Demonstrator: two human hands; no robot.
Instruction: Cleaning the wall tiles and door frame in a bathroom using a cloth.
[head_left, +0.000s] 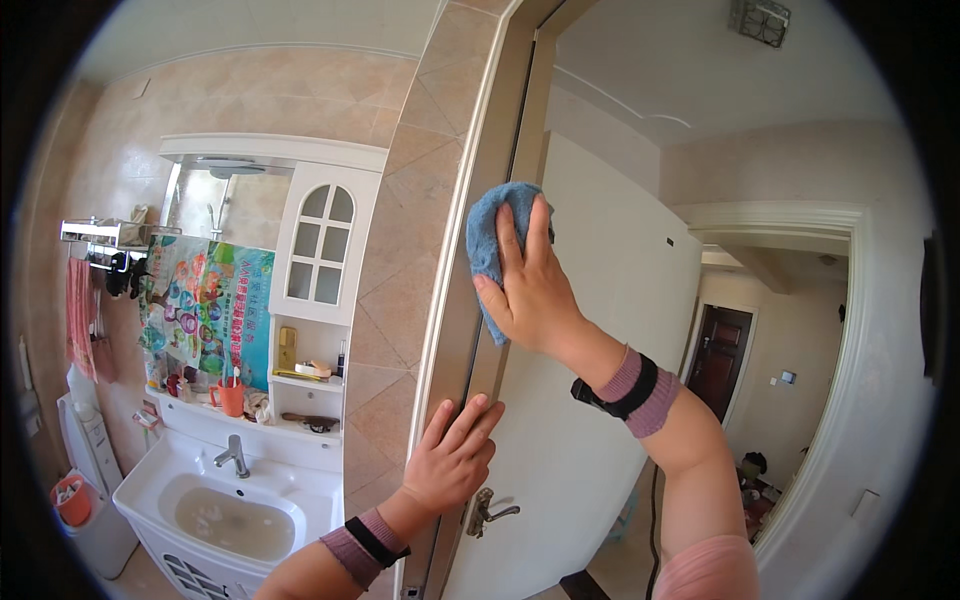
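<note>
My right hand (536, 296) presses a blue cloth (486, 236) flat against the door frame (501, 127), about midway up the view. The cloth is bunched under the spread fingers and hangs a little below the thumb. Lower down, my left hand (454, 461) rests on the same frame with fingers extended, holding nothing. Just below and right of it is a metal lever handle (487, 514) on the white door (600, 322), which stands ajar. Both wrists wear black straps over mauve cuffs.
Left of the tiled wall edge (405, 247) stands a white washbasin (139, 487) holding cloudy water, with a faucet (234, 456). Above it are a mirror cabinet (367, 161) and an orange cup (229, 397). A dark cable (654, 517) hangs at right, before another doorway (859, 300).
</note>
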